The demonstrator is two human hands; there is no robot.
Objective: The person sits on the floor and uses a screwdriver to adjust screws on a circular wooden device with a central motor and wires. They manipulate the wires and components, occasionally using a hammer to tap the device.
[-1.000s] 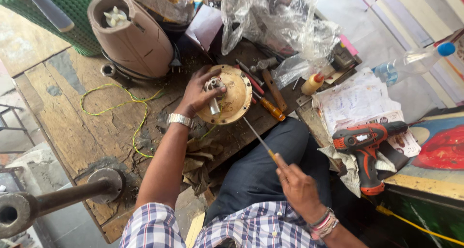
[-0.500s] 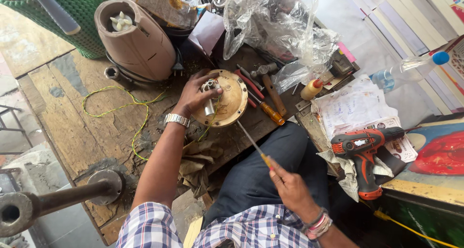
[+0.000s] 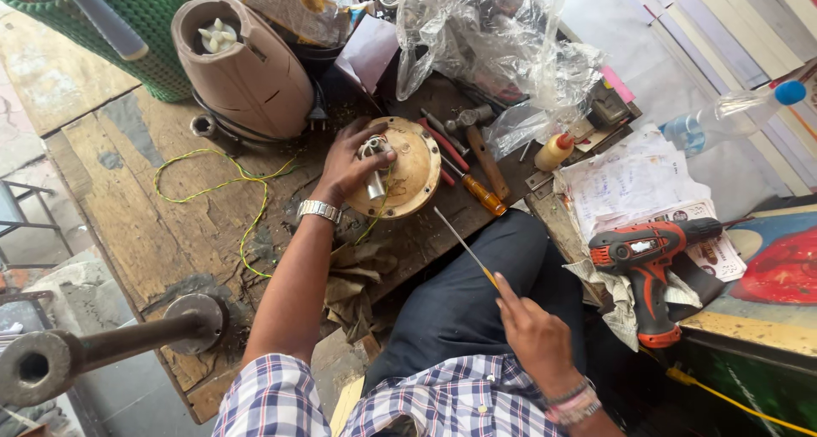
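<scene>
The left hand [image 3: 349, 160] fingers wrap the metal shaft of a round tan motor disc [image 3: 407, 169] on the worn wooden surface [image 3: 162, 233]. The right hand [image 3: 532, 335] fingers pinch a thin yellow-handled screwdriver [image 3: 464, 248], its tip just beside the disc.

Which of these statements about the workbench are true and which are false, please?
1. The left hand rests on the round tan motor housing. True.
2. The right hand holds the cordless drill. False: it grips a screwdriver with a long thin shaft; the red and black drill lies untouched on papers to the right.
3. A yellow-green wire loops across the wooden bench top. True.
4. The screwdriver's tip is pressed into the housing. False: the tip hangs just short of the housing's edge.
5. A wristwatch sits on the right wrist. False: the metal watch is on the left wrist.
</scene>
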